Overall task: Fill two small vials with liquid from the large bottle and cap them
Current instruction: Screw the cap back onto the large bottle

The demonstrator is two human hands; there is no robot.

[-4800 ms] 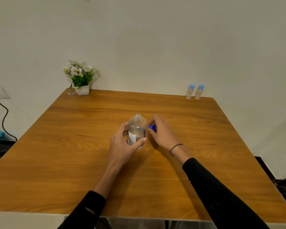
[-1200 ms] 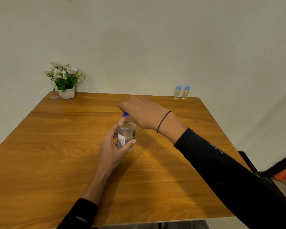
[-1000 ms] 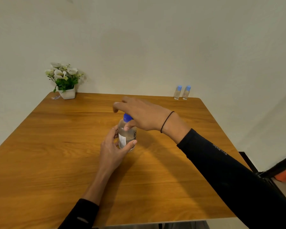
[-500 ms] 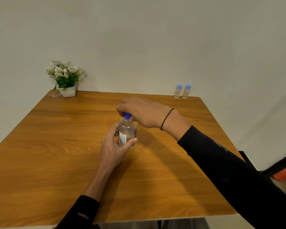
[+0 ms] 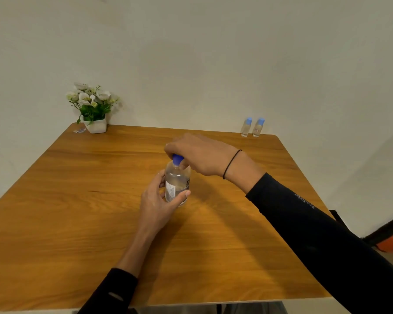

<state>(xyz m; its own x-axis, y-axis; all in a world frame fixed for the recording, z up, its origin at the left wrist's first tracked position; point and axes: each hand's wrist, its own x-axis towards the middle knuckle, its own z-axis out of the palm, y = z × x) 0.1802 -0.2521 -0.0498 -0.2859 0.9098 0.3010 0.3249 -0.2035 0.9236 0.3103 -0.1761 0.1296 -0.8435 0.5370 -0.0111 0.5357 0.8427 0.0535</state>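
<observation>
**A:** Wooden table (image 5: 77,223), orange-brown, seen from above by a head camera. What stands on it, and how many of each?

**B:** One large bottle (image 5: 177,184), clear glass with a white label, upright near the middle of the table. One blue cap (image 5: 178,159) sits on its neck. Two small vials (image 5: 252,127), each with a pale blue cap, stand side by side, almost touching, at the far right edge, well apart from the bottle. One white pot of white flowers (image 5: 93,107) sits at the far left corner, with a small scrap of paper (image 5: 79,131) beside it.

**A:** And the hands?

**B:** Two, both in black sleeves. The left hand (image 5: 156,200) wraps around the bottle's lower body, thumb across the front and fingers behind. The right hand (image 5: 197,155), with a thin black band (image 5: 230,164) at the wrist, comes in from the right above the bottle, its fingers curled down over the blue cap and pinching it.

**A:** What has changed?

**B:** Nearly five seconds ago the bottle's neck was open and the right hand held the cap down at table level, just right of the bottle. One second ago the fingers were loosely spread over the cap; now they have closed on it. The vials and the flowers have not moved.
</observation>
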